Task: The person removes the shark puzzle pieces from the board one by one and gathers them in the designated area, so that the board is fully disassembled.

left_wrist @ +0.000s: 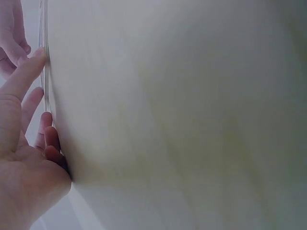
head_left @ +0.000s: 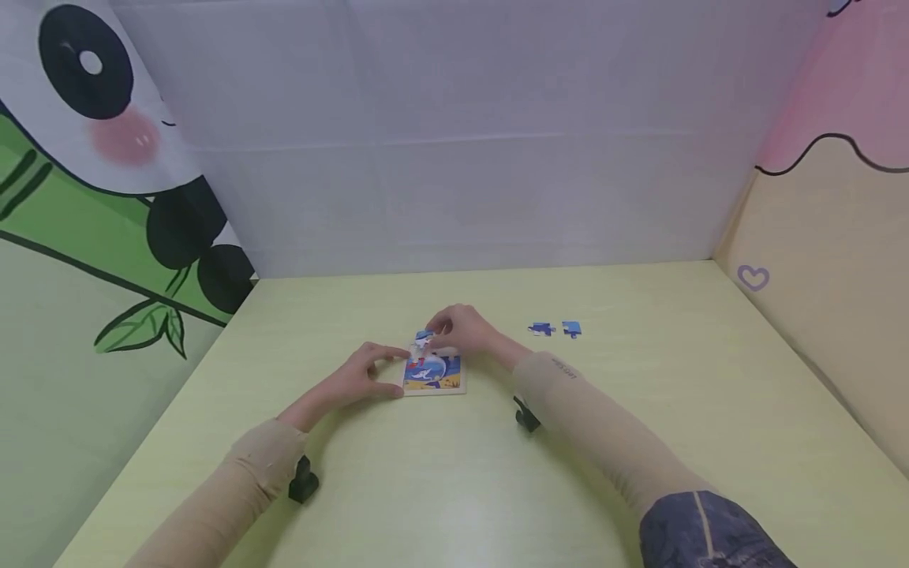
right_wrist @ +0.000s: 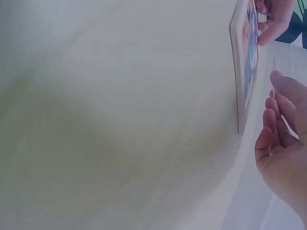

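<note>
A small square jigsaw puzzle board (head_left: pixel 435 386) with a blue and yellow sea picture and a pale rim lies on the table. At its left side, my left hand (head_left: pixel 358 375) touches the edge, thumb by the near corner and index finger by the upper part. My right hand (head_left: pixel 461 327) is over the board's far side and pinches a blue and white puzzle piece (head_left: pixel 424 338) between thumb and fingers. In the right wrist view the piece (right_wrist: pixel 274 64) shows edge-on, raised and apart from the board (right_wrist: pixel 238 72).
Two loose blue puzzle pieces, one darker (head_left: pixel 542 329) and one lighter (head_left: pixel 571 328), lie on the table to the right of the board. A white cloth wall (head_left: pixel 454 197) stands behind the table, with painted panels at both sides.
</note>
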A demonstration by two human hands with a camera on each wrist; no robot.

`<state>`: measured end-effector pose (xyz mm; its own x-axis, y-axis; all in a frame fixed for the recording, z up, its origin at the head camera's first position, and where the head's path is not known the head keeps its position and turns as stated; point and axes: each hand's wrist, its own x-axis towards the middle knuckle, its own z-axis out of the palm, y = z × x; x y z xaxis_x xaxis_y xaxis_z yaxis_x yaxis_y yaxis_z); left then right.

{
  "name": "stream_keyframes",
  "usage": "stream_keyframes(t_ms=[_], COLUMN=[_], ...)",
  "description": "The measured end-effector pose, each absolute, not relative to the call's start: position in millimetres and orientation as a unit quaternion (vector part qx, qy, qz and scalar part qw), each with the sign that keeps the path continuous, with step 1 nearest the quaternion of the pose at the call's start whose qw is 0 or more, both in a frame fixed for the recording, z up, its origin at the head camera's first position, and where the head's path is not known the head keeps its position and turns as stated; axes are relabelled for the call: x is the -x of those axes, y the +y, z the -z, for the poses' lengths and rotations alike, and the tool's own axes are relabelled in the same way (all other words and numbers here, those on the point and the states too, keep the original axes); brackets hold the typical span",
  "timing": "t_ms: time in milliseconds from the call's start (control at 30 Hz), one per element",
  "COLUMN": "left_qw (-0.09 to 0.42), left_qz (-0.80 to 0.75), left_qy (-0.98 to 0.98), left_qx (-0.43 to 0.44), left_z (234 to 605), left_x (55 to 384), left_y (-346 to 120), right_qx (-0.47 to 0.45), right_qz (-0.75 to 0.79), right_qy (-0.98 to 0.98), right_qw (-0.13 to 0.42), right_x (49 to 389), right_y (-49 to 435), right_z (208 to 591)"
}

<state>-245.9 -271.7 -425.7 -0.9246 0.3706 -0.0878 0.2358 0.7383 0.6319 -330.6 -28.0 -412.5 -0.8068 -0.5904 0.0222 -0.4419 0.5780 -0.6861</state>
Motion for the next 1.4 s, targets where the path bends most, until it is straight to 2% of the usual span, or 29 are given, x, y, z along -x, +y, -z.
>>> stream_keyframes(t_ms=[267,567,1167,1400], left_qw=[0.126,0.127,0.128,0.128], left_qz=[-0.328,-0.327,-0.321,-0.322], left_qy=[0.925,0.925,0.927,0.926], left_qx=[-0.146,-0.148,-0.147,-0.15], left_z=[425.4,428.3,428.6,426.7], left_x=[244.5,246.3,248.6,248.8], left_y=[-270.9,-272.7,-271.7,-271.1], right_qx=[0.289,0.273,0.233,0.214], right_qz=[0.339,0.35,0.372,0.368], right_qy=[0.892,0.894,0.897,0.903], right_qw=[0.078,0.059,0.05,0.066], right_x=[341.5,348.6,357.1,361.3], right_y=[-5.3,18.3,70.3,80.5], right_z=[410.6,408.4,414.9,419.2])
